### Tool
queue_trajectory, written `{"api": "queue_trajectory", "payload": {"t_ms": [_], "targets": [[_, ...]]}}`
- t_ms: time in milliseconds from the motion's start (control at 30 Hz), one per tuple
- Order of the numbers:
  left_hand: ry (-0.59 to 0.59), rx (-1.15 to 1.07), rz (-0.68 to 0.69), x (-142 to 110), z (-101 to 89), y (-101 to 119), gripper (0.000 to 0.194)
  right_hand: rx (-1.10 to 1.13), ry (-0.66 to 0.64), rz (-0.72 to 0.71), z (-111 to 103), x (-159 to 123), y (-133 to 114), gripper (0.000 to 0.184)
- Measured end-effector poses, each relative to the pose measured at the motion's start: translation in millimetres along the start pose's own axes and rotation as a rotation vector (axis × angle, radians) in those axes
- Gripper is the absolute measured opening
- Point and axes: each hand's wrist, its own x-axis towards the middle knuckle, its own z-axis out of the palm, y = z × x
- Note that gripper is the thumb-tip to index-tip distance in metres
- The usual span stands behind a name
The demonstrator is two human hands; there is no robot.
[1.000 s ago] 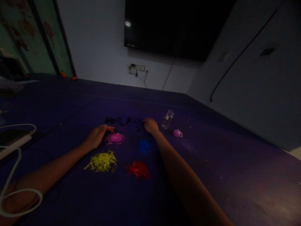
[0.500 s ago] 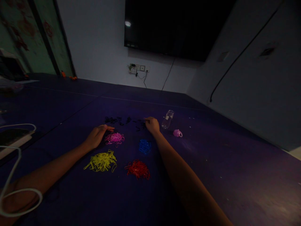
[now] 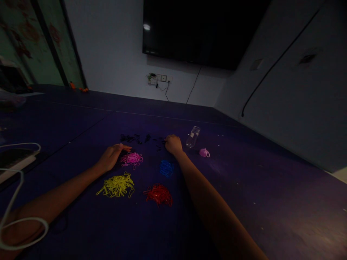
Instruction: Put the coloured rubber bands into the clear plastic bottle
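Observation:
My left hand [image 3: 110, 156] rests on the dark purple surface with its fingers stretched out and nothing in them, beside a pile of pink rubber bands [image 3: 131, 159]. My right hand [image 3: 174, 144] is at the right end of the scattered black bands [image 3: 131, 138], its fingers curled down; what they hold, if anything, is hidden. Nearer to me lie a yellow pile of rubber bands [image 3: 117, 185], a red pile [image 3: 158, 195] and a small blue pile [image 3: 166, 168].
Right of my right hand lie a clear bottle [image 3: 193, 137] and a pink cap with a ring [image 3: 204, 152]. A white cable [image 3: 20, 184] loops over my left forearm. Behind the surface stands a wall with sockets [image 3: 159, 78] and a large dark screen [image 3: 189, 32].
My right hand has shifted slightly left over the black bands. The left hand and the coloured piles look the same.

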Motion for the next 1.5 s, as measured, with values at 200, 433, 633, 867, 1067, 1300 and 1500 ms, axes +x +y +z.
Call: {"api": "queue_trajectory", "payload": {"t_ms": [200, 433, 633, 867, 1067, 1300, 1500], "targets": [[-0.010, -0.016, -0.006, 0, 0.2, -1, 0.057, 0.215, 0.029, 0.027, 7, 5, 3, 0.036], [-0.011, -0.019, -0.026, -1, 0.2, 1, 0.057, 0.410, 0.114, 0.075, 10, 12, 16, 0.044], [-0.008, -0.022, -0.017, 0, 0.6, 0, 0.057, 0.309, 0.084, 0.051, 10, 6, 14, 0.038], [-0.010, -0.040, -0.008, -1, 0.4, 4, 0.054, 0.083, 0.002, 0.072, 1, 12, 0, 0.030], [-0.011, -0.060, 0.002, -1, 1.8, 3, 0.054, -0.011, -0.060, 0.076, -8, 26, -13, 0.027], [-0.001, -0.080, 0.005, 1, 4.1, -4, 0.056, -0.011, -0.082, 0.018, -13, 28, -18, 0.025], [0.001, -0.071, 0.033, 1, 3.0, -5, 0.057, 0.141, -0.025, -0.033, -23, 15, -27, 0.026]]}}
